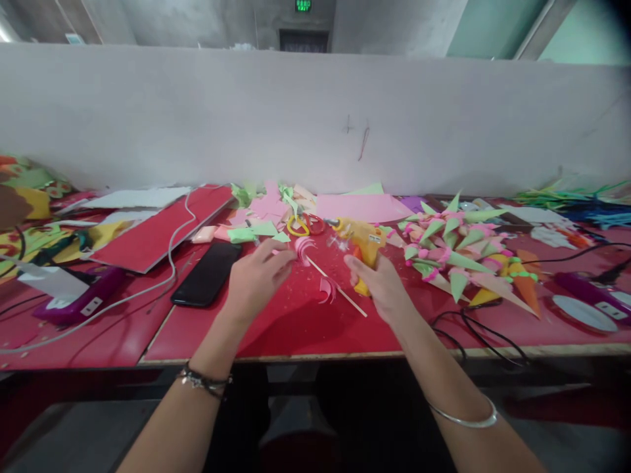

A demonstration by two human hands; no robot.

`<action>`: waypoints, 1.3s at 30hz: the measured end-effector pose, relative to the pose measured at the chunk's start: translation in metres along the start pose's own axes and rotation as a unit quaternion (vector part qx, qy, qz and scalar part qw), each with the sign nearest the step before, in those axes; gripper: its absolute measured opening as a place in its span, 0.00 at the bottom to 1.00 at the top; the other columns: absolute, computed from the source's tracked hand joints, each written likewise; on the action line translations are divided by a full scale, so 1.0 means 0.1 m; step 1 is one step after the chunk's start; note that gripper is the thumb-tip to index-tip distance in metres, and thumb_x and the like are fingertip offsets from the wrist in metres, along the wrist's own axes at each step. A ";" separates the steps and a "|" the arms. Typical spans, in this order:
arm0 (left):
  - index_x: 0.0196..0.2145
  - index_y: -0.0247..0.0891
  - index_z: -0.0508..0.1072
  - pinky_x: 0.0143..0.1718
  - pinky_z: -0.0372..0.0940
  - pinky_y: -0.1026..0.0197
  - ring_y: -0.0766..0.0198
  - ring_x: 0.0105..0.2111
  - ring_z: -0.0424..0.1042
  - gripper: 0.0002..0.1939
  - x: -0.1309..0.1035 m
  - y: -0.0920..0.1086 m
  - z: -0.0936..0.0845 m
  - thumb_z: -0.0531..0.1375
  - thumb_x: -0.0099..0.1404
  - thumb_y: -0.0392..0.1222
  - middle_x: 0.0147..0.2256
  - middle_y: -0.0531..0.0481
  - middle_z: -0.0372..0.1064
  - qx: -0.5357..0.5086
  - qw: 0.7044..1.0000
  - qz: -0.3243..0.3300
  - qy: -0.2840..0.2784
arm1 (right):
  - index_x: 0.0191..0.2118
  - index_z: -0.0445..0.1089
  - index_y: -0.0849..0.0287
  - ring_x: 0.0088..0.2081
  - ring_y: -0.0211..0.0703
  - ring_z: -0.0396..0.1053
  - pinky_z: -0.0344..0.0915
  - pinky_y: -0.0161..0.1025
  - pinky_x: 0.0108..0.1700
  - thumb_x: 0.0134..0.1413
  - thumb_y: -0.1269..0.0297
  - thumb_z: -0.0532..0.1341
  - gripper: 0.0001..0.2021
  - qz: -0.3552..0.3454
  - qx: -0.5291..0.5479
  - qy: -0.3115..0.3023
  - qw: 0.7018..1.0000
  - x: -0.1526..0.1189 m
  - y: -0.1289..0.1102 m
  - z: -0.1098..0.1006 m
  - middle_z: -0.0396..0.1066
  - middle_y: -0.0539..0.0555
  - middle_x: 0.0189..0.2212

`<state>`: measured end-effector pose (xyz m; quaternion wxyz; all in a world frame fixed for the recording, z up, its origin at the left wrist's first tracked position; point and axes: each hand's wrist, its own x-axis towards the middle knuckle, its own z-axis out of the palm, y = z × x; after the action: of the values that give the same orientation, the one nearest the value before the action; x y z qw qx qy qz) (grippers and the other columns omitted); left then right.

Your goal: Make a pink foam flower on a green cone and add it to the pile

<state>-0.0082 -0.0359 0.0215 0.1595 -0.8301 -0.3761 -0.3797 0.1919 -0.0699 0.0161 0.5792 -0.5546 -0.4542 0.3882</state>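
Note:
My right hand (382,279) is wrapped round the handle of a yellow hot glue gun (367,242), which points up and to the left above the red table. My left hand (259,279) is closed in a pinch, and a small bit of pink paper (277,251) shows at its fingertips. Between the hands a thin wooden stick (348,299) lies slantwise, with fringed pink paper (304,248) at its upper end. A curled, fringed pink paper strip (327,289) sits beside the stick.
Yellow-handled scissors (298,226) and paper scraps (269,209) lie behind the hands. A black phone (207,274) is at left, near a white cable (171,253). Paper cones (458,249) are heaped at right, close to a black cord (486,332). Purple power strips (81,305) flank the workspace.

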 end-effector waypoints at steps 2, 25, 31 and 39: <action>0.32 0.39 0.70 0.29 0.61 0.70 0.71 0.30 0.68 0.06 -0.01 -0.10 -0.03 0.53 0.60 0.36 0.35 0.51 0.67 -0.035 0.999 -0.014 0.015 | 0.25 0.62 0.60 0.18 0.31 0.56 0.55 0.32 0.21 0.33 0.53 0.66 0.17 -0.027 -0.073 -0.013 0.997 -0.01 -0.04 -0.06 0.58 0.44 0.16; 0.28 0.37 0.68 0.35 0.61 0.67 0.69 0.32 0.65 0.06 0.05 -0.02 -0.08 0.55 0.54 0.29 0.30 0.51 0.65 -0.172 0.984 0.016 0.049 | 0.33 0.63 0.62 0.23 0.37 0.63 0.61 0.34 0.24 0.37 0.62 0.60 0.14 -0.086 -0.250 -0.037 0.964 -0.04 -0.08 -0.19 0.66 0.51 0.25; 0.28 0.37 0.68 0.35 0.61 0.67 0.68 0.32 0.66 0.07 0.05 -0.02 -0.09 0.56 0.53 0.28 0.30 0.51 0.65 -0.175 0.983 0.022 0.054 | 0.32 0.63 0.62 0.23 0.36 0.62 0.60 0.34 0.24 0.37 0.63 0.60 0.13 -0.083 -0.264 -0.039 0.960 -0.03 -0.07 -0.19 0.64 0.50 0.24; 0.27 0.38 0.68 0.34 0.61 0.68 0.69 0.32 0.66 0.07 0.05 -0.01 -0.09 0.56 0.53 0.28 0.30 0.51 0.65 -0.171 0.984 0.023 0.053 | 0.30 0.62 0.62 0.23 0.37 0.62 0.59 0.34 0.23 0.36 0.63 0.59 0.11 -0.086 -0.277 -0.034 0.956 -0.03 -0.09 -0.18 0.64 0.50 0.23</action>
<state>-0.0109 -0.0379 0.0308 0.0441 -0.8322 -0.2771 -0.4783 0.2077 -0.0791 0.0251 0.4184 -0.6387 -0.6091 0.2144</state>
